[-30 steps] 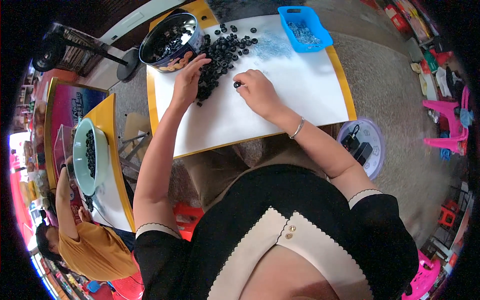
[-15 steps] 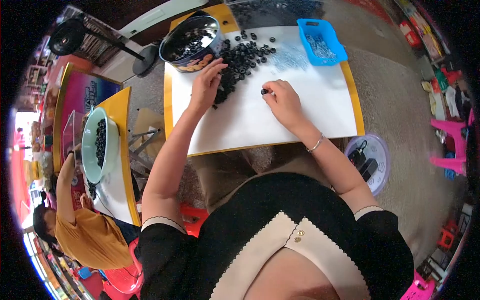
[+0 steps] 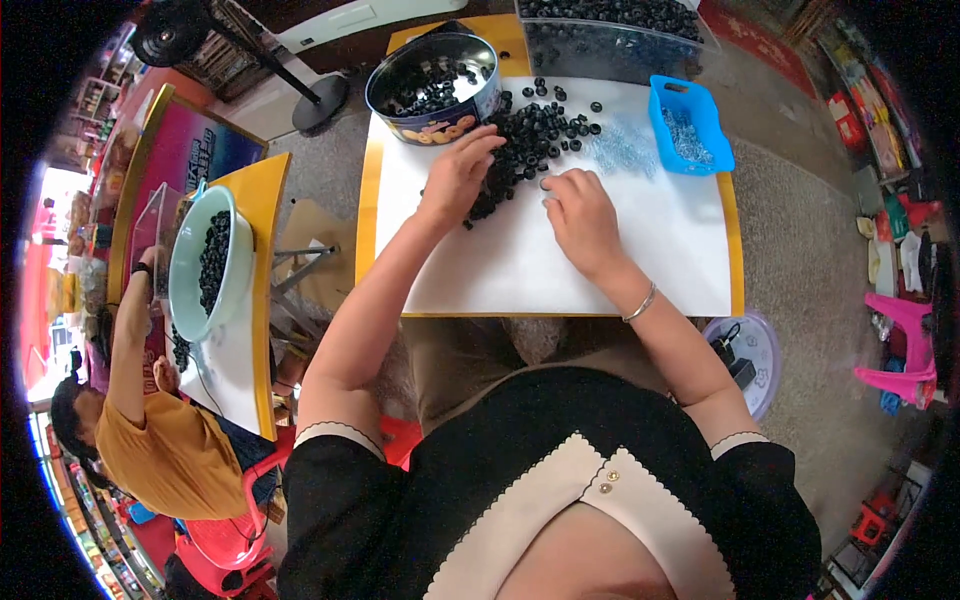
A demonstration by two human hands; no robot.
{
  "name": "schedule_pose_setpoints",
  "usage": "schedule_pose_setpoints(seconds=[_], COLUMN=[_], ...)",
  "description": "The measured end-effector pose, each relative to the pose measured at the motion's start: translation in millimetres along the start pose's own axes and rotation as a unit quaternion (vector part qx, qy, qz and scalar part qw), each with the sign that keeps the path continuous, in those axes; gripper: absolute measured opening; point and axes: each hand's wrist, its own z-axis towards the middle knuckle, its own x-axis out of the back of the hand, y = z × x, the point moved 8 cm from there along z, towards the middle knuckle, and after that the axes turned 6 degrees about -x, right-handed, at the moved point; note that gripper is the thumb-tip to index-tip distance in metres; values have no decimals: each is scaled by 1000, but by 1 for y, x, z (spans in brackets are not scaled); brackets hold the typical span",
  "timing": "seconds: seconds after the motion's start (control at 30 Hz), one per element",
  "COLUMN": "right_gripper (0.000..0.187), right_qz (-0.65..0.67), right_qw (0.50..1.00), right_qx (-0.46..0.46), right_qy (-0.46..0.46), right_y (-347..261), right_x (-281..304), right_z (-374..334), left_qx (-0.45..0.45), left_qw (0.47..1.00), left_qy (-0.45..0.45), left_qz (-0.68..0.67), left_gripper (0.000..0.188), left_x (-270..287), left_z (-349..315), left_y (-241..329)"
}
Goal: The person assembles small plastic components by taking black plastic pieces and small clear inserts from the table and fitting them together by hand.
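Observation:
My left hand [image 3: 459, 182] lies at the near left edge of a heap of small black ring-shaped parts [image 3: 540, 138], its fingers stretched and slightly apart. Close by on the right, my right hand [image 3: 584, 218] has thumb and forefinger pinched at a tiny greyish, dark-edged piece, too small to name. Behind my left hand stands a round dark-blue tin [image 3: 435, 130] with cookies pictured on it and black parts inside. Right of the heap, small clear pieces [image 3: 622, 150] are spread over the white tabletop [image 3: 500, 275]. A blue plastic basket [image 3: 728, 157] holds more of them.
A clear bin [image 3: 600, 58] of black parts stands behind the table. At the left, a person in a mustard top [image 3: 185, 455] sits at another table with a pale green basin [image 3: 243, 250] of black parts. A round white tub [image 3: 770, 365] stands by my right arm.
My view has shifted, bringing more of the rear bin into sight. Against the table, my right hand has come slightly closer to the heap. My left hand stays beside the heap.

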Motion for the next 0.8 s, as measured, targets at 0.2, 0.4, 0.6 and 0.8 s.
schedule_pose_setpoints(seconds=[0.2, 0.4, 0.6, 0.8], right_gripper=[18, 32, 33, 20], right_qz=[59, -37, -42, 8], right_qw=[996, 988, 985, 989], right_qx=[-10, -59, -67, -44], right_qy=[-69, -137, -155, -141], right_y=[-14, -9, -3, 0], right_x=[-21, -49, -65, -78], right_z=[-9, 10, 27, 38], left_qx=[158, 175, 148, 86], left_qw=[972, 955, 976, 974], left_qy=[140, 50, 33, 67], left_qz=[100, 236, 159, 198], left_gripper=[27, 48, 51, 54], left_x=[58, 26, -7, -13], left_z=[-62, -78, -48, -40], left_y=[-36, -27, -18, -13])
